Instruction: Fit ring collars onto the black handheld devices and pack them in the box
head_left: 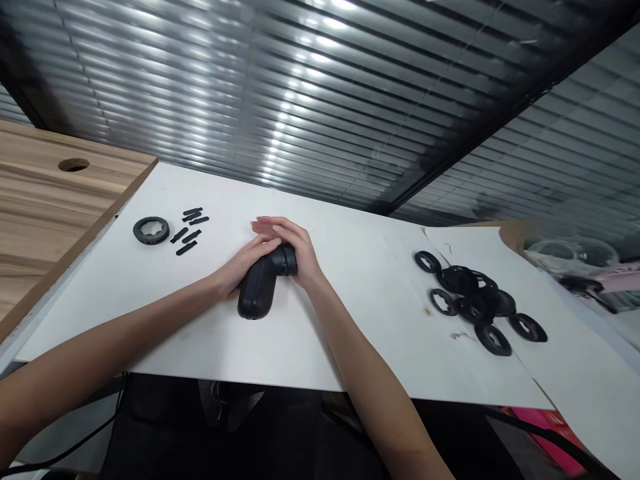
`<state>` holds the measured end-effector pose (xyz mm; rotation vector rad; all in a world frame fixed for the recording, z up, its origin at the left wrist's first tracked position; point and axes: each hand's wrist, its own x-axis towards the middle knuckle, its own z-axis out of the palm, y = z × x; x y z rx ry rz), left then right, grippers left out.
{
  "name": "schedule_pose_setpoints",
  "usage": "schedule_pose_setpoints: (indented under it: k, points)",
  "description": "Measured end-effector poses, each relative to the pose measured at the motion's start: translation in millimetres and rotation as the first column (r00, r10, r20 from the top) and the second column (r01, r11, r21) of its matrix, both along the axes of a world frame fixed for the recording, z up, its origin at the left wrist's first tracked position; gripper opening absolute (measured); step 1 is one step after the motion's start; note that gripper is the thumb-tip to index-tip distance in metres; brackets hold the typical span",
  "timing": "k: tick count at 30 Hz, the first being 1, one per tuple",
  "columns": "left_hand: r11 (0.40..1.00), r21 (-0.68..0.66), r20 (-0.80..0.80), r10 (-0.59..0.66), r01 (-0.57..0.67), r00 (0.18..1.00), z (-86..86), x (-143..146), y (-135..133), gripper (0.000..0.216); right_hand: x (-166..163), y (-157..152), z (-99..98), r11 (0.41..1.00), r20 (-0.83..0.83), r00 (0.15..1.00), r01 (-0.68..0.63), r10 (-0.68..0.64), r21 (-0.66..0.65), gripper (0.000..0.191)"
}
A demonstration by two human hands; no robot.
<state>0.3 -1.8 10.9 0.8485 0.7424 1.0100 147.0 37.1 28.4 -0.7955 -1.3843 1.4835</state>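
A black handheld device [259,290] with a thick rounded handle and a bent, round head is between my hands above the white table. My left hand [253,257] is closed around it near the bend, with its thumb along the top and its other fingers partly hidden. Against the round head, my right hand [300,250] presses its palm, and its fingers reach over the far side. The handle's rounded end points toward me. What lies on the head's far face is hidden by my fingers.
To the left on the white table [200,340] lie a black ring [151,231] and several small black strips [192,237]. A pile of black rings [475,293] sits at the right. A wooden surface [45,220] adjoins at far left; metal blinds [240,87] stand behind.
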Motion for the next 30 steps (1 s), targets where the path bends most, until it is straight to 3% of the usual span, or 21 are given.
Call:
schedule_pose_setpoints:
  k: [6,9,12,15,22,25,30]
  points:
    - [0.998,-0.054,-0.044,0.039,-0.041,0.998,2.2,1.7,-0.7,0.037,-4.2,-2.5,-0.4,0.991,0.013,0.999,-0.038,0.040,-0.130,0.076]
    - [0.998,-0.067,-0.042,0.019,-0.022,0.999,3.8,1.7,-1.7,0.038,-0.5,-3.0,3.3,0.981,0.089,0.989,-0.105,0.121,-0.166,0.083]
    - [0.995,-0.096,-0.021,0.009,-0.011,1.000,0.8,1.1,-2.2,0.041,2.0,-3.9,6.5,0.969,0.133,0.975,-0.152,0.180,-0.195,0.080]
    - [0.995,-0.093,0.016,0.035,-0.033,0.999,-3.2,2.1,-2.8,0.036,-0.7,-6.5,6.8,0.970,0.139,0.978,-0.125,0.156,-0.208,0.068]
    - [0.990,-0.037,0.149,0.142,-0.138,0.979,-2.7,6.7,-5.1,0.020,-15.8,-14.6,-3.9,0.974,0.081,0.989,0.135,-0.122,-0.180,0.033]
    - [0.992,-0.040,0.171,0.125,-0.120,0.977,-2.0,6.0,-7.2,0.022,-19.2,-15.5,-9.2,0.963,0.065,0.973,0.230,-0.223,-0.141,0.033]
    - [0.994,-0.041,0.204,0.109,-0.102,0.973,-1.3,3.1,-9.1,0.021,-22.6,-17.7,-13.5,0.954,0.071,0.958,0.285,-0.279,-0.093,0.037]
